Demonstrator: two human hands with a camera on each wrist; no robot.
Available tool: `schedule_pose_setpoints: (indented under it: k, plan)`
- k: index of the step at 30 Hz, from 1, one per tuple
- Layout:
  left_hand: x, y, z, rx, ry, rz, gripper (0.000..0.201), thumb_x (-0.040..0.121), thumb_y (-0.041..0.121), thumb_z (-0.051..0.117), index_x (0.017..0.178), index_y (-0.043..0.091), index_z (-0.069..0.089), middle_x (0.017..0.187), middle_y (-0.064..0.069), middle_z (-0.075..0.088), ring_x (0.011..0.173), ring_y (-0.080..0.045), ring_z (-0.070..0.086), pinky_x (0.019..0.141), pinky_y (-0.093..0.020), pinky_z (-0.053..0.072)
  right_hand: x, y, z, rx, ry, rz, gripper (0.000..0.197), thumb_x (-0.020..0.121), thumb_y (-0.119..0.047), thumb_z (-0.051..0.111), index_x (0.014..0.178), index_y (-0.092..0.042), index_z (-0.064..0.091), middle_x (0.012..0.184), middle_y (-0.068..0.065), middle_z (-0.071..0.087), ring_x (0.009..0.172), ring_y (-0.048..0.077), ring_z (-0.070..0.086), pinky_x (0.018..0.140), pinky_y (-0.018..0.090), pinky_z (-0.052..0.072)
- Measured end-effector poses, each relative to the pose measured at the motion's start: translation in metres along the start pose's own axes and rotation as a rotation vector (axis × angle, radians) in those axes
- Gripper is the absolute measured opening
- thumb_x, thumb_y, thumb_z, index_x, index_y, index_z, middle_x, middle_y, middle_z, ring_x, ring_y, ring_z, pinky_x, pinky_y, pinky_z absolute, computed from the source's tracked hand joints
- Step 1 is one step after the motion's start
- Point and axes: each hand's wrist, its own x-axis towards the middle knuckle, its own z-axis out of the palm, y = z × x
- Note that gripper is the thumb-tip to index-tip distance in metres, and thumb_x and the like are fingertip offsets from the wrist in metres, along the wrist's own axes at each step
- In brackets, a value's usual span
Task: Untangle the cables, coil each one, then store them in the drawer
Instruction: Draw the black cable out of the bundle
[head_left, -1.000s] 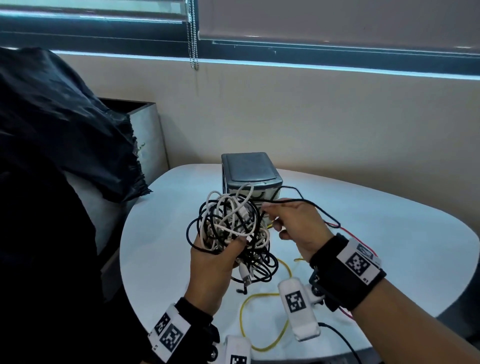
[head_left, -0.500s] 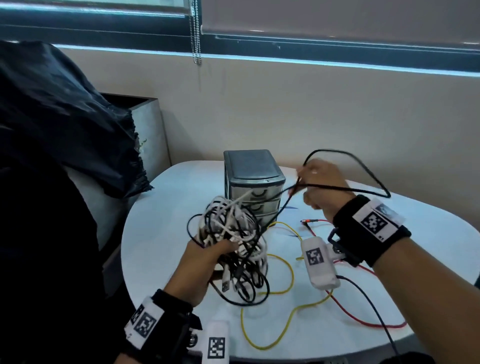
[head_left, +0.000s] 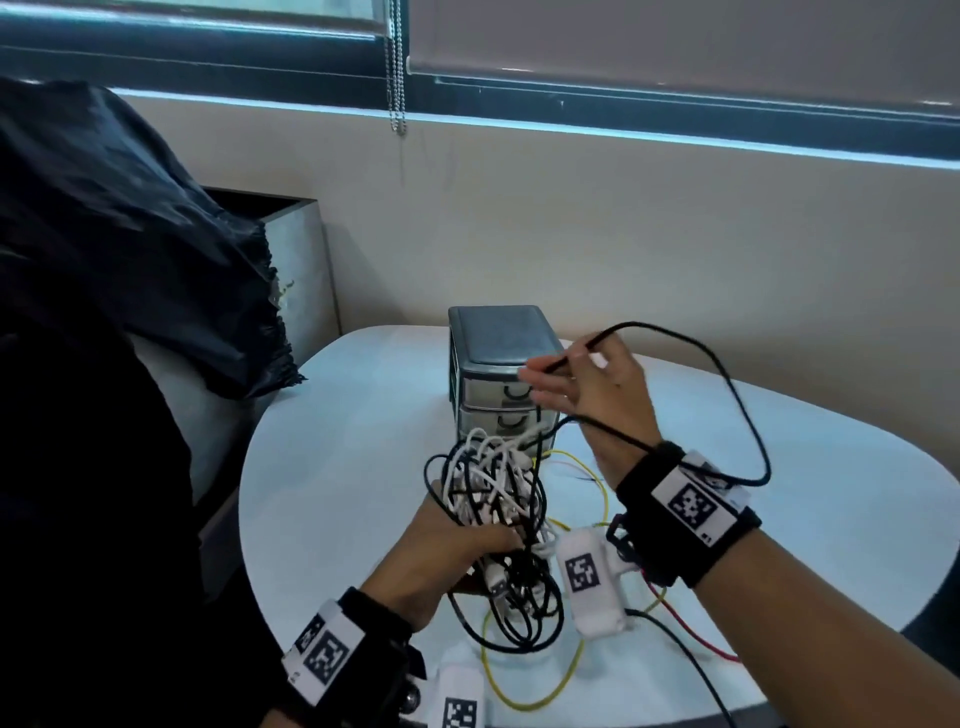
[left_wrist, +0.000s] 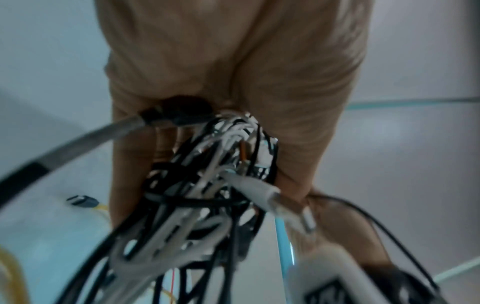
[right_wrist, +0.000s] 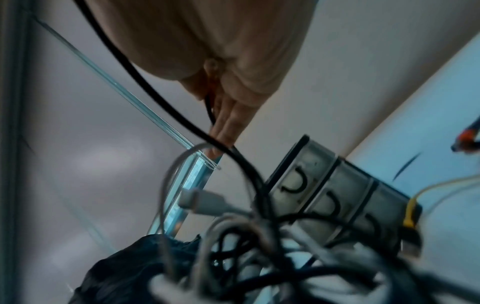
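Observation:
My left hand (head_left: 462, 543) grips a tangle of black and white cables (head_left: 493, 493) just above the white table (head_left: 337, 467); up close the tangle (left_wrist: 207, 185) fills the left hand (left_wrist: 233, 61). My right hand (head_left: 558, 376) is raised in front of the grey three-drawer unit (head_left: 498, 338), its fingers stretched leftward. Its thumb pinches a black cable (head_left: 748, 415) that loops out to the right, back past the wrist and down into the tangle. In the right wrist view the black cable (right_wrist: 145, 82) runs along the right hand (right_wrist: 233, 61), with the closed drawers (right_wrist: 324, 185) beyond.
A yellow cable (head_left: 524, 701) and a red cable (head_left: 691, 634) lie loose on the table near its front edge. A black plastic bag (head_left: 104, 234) and a grey metal bin (head_left: 301, 249) stand at the left. The wall is close behind the drawer unit.
My right hand drew a black cable up and right out of the tangle, then came back left before the drawers with fingers stretched. My left hand lowered the tangle.

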Motion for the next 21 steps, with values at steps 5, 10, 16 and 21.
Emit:
schedule_pose_setpoints:
  k: [5, 10, 16, 21]
  plan:
    - [-0.004, -0.007, 0.014, 0.028, -0.052, -0.013, 0.052, 0.065, -0.003, 0.075, 0.11, 0.017, 0.058, 0.084, -0.008, 0.072, 0.067, -0.017, 0.068, 0.061, -0.039, 0.061, 0.009, -0.002, 0.011, -0.021, -0.021, -0.062, 0.019, 0.106, -0.016, 0.037, 0.09, -0.018, 0.046, 0.098, 0.011, 0.07, 0.089, 0.019, 0.072, 0.069, 0.023, 0.057]
    - [-0.006, -0.024, 0.009, -0.039, 0.077, -0.046, 0.057, 0.071, 0.005, 0.084, 0.12, 0.012, 0.055, 0.097, -0.011, 0.075, 0.072, -0.018, 0.072, 0.058, -0.033, 0.056, 0.038, -0.012, -0.02, -0.273, 0.185, -0.097, 0.021, 0.103, -0.013, 0.037, 0.084, -0.016, 0.043, 0.078, 0.015, 0.067, 0.055, 0.021, 0.063, 0.043, 0.022, 0.043]
    - [0.003, 0.001, -0.027, -0.185, 0.339, 0.116, 0.029, 0.085, 0.0, 0.072, 0.112, 0.004, 0.064, 0.083, -0.005, 0.074, 0.059, -0.01, 0.067, 0.053, -0.03, 0.056, 0.038, 0.016, -0.097, -0.888, -0.104, 0.336, 0.017, 0.101, -0.023, 0.049, 0.088, -0.015, 0.055, 0.091, 0.014, 0.064, 0.06, 0.017, 0.064, 0.055, 0.025, 0.044]
    - [0.017, 0.017, -0.052, -0.156, 0.413, 0.174, 0.032, 0.085, 0.002, 0.073, 0.115, 0.008, 0.062, 0.084, -0.006, 0.073, 0.059, -0.013, 0.066, 0.064, -0.041, 0.06, 0.013, 0.012, -0.114, -1.616, -0.709, 0.476, 0.034, 0.096, -0.042, 0.056, 0.096, -0.009, 0.067, 0.099, 0.004, 0.071, 0.083, 0.018, 0.068, 0.081, 0.032, 0.052]
